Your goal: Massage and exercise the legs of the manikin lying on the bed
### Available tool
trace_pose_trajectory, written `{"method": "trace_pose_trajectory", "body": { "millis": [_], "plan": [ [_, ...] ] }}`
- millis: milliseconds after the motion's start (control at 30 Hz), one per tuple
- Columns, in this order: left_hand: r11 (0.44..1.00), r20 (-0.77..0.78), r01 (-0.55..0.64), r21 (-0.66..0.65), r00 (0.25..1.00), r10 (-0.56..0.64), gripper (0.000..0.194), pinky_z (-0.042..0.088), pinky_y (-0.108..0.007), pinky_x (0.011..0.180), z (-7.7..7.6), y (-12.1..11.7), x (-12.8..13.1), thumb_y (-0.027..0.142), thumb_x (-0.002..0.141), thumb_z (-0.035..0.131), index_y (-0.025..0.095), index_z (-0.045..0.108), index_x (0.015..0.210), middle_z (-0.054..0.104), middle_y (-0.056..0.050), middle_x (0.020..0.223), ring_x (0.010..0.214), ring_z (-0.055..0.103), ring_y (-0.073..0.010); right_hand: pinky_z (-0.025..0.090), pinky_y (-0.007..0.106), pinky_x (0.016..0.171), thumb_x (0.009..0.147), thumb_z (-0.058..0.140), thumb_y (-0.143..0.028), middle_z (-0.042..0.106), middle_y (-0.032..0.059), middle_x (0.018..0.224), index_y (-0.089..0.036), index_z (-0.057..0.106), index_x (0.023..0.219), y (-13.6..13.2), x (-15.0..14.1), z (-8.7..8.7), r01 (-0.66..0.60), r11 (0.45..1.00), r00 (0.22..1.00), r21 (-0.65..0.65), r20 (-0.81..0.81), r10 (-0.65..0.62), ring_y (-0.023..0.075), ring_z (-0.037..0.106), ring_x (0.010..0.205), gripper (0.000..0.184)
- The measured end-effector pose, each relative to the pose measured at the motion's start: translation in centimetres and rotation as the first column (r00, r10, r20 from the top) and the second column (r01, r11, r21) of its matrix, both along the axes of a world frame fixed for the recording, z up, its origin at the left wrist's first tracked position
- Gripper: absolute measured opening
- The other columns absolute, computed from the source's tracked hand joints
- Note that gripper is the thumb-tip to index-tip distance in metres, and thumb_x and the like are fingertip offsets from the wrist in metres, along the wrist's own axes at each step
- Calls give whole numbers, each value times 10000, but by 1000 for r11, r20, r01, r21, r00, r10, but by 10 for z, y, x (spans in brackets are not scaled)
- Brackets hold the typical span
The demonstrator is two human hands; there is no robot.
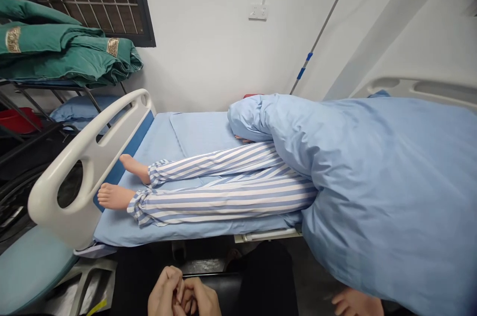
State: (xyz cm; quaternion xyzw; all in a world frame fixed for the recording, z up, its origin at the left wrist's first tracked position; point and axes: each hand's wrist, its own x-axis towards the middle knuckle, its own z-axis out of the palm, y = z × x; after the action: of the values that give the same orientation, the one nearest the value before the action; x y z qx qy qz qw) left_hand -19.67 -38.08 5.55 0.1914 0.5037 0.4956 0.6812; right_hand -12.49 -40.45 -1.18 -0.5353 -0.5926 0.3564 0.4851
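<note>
My left hand (pixel 166 292) and my right hand (pixel 203 300) are at the bottom centre, clasped together with fingers folded into each other and nothing else in them. They hover in front of my dark trousers (pixel 268 281), short of the near edge of a hospital bed (pixel 194 132). On the bed lies a manikin in blue-and-white striped pyjamas (pixel 223 187), its bare feet (pixel 115 196) towards the white footboard (pixel 85 157). A light blue blanket (pixel 380 182) covers its upper body. A third hand (pixel 354 302) shows under the blanket's lower edge; whose it is I cannot tell.
Folded green quilts (pixel 63 47) lie on a metal rack (pixel 55 90) at the left, with a blue pillow (pixel 80 110) beneath. An IV pole (pixel 320 33) leans by the white wall. A light blue chair seat (pixel 30 261) stands at the lower left.
</note>
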Motion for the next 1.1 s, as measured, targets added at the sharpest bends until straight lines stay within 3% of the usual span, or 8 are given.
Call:
{"method": "trace_pose_trajectory", "body": {
  "millis": [133, 267, 400, 533, 633, 767, 933, 1100],
  "plan": [
    [999, -241, -31, 14, 970, 34, 363, 286, -190, 443, -11, 42, -10, 442, 633, 623, 188, 371, 576, 330, 61, 541, 491, 317, -66, 393, 181, 453, 761, 538, -411, 603, -20, 578, -204, 541, 940, 20, 7, 0, -17, 1000, 997, 1, 75, 17, 109, 533, 485, 273],
    [970, -519, 34, 239, 849, 98, 378, 217, -203, 454, -4, 112, -15, 444, 706, 537, 194, 296, 556, 250, 64, 532, 506, 237, -68, 399, 172, 516, 876, 380, -314, 597, -7, 611, -196, 526, 845, 47, 17, 15, -8, 1000, 996, -25, 87, 10, 100, 553, 554, 190],
    [895, -752, 214, 392, 634, 178, 378, 224, -223, 499, 0, 192, -17, 397, 759, 441, 195, 237, 514, 216, 56, 504, 514, 248, -78, 386, 177, 558, 901, 339, -281, 579, -9, 620, -188, 496, 761, 78, 25, 31, -22, 996, 994, -89, 104, 31, 94, 536, 577, 229],
    [898, -923, 324, 296, 338, 182, 338, 194, -238, 519, -22, 247, -22, 321, 749, 412, 185, 248, 486, 215, 48, 480, 501, 254, -84, 330, 180, 508, 904, 335, -286, 518, -27, 555, -184, 473, 680, 108, 24, 34, -36, 995, 987, -96, 151, 50, 82, 473, 513, 282],
    [923, -986, 355, 150, 117, 115, 292, 166, -254, 524, -39, 258, -25, 306, 736, 421, 179, 351, 483, 332, 33, 481, 506, 282, -94, 262, 206, 476, 902, 339, -313, 443, -41, 507, -186, 460, 645, 135, 17, 36, -23, 998, 969, -51, 246, 35, 82, 393, 471, 311],
    [932, -998, 357, 63, -6, 70, 277, 161, -258, 528, -40, 252, -24, 325, 765, 400, 189, 475, 536, 475, 7, 539, 527, 361, -110, 237, 231, 508, 913, 295, -316, 438, -32, 526, -186, 461, 665, 179, 7, 50, -12, 999, 946, 33, 325, 0, 96, 388, 497, 325],
    [920, -995, 391, 21, -81, 57, 259, 155, -265, 532, -36, 248, -24, 311, 778, 391, 195, 531, 593, 557, -22, 606, 561, 428, -130, 261, 232, 566, 911, 245, -248, 540, 4, 672, -178, 468, 798, 228, 1, 53, 45, 992, 926, 115, 369, -84, 121, 471, 609, 259],
    [915, -997, 398, 66, -19, 80, 247, 161, -262, 528, -40, 253, -27, 312, 758, 415, 190, 489, 556, 531, -6, 576, 547, 399, -121, 218, 247, 539, 878, 294, -229, 498, -11, 568, -185, 456, 688, 244, -1, 30, 226, 970, 885, 91, 396, -243, 119, 447, 545, 254]
  ]
}}
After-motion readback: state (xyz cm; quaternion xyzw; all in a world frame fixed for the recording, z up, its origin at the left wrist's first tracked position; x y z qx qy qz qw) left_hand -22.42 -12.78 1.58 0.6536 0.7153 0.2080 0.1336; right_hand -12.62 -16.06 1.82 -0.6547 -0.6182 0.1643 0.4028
